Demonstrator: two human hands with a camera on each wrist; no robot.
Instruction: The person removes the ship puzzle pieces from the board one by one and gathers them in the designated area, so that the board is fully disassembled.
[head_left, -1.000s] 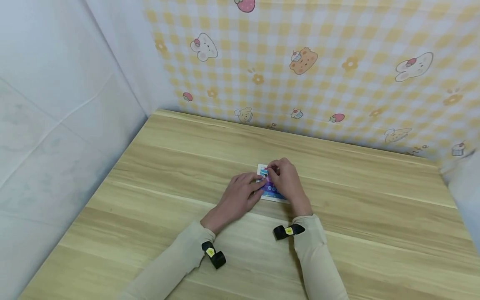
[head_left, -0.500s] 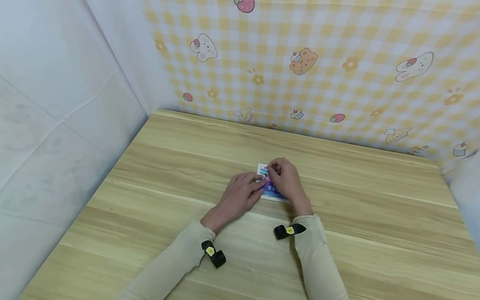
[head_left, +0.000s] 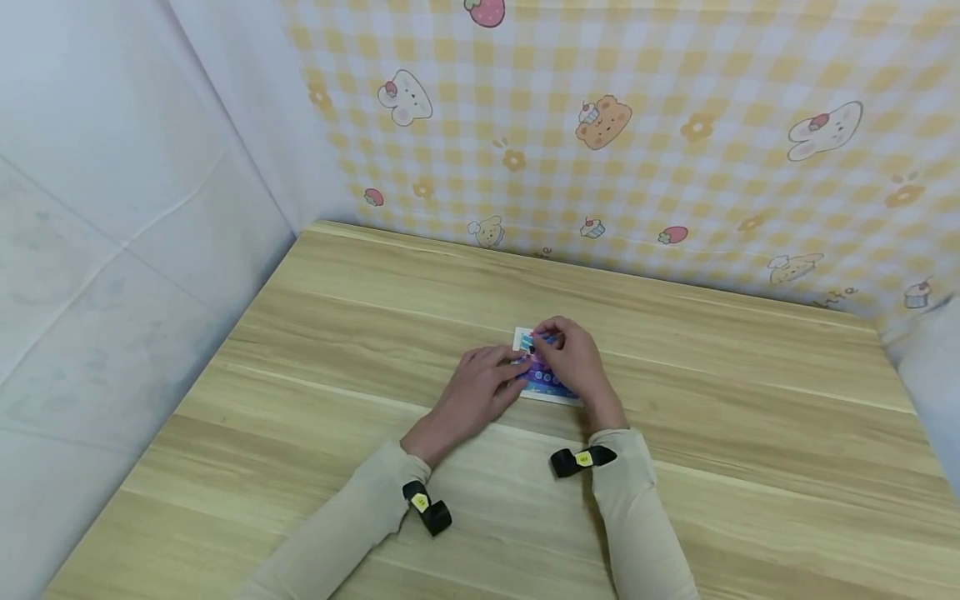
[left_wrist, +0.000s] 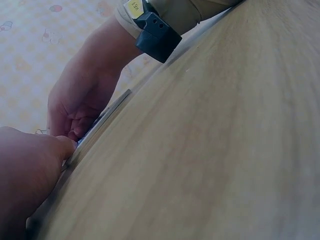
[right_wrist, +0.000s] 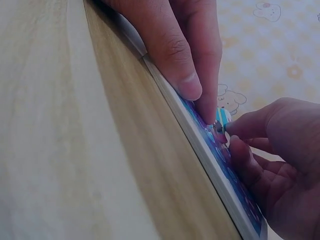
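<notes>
Pale wood grain ran across the table, and both hands met near the middle of it. On its left side, the left hand lay with fingers extended, tips resting on a small picture board. Above the board, the right hand had its fingers curled, with thumb and forefinger close together at the printed surface; whether they pinched a small piece could not be told. Flat on the table, the board was partly covered by both hands; its print was blue and purple, and the right wrist view showed a thick, pale edge. Each cream sleeve carried a black wrist camera with a yellow label. Behind the table hung a yellow-and-white checked cloth with cartoon animals, strawberries and cupcakes, and whitish sheeting covered the left side.
</notes>
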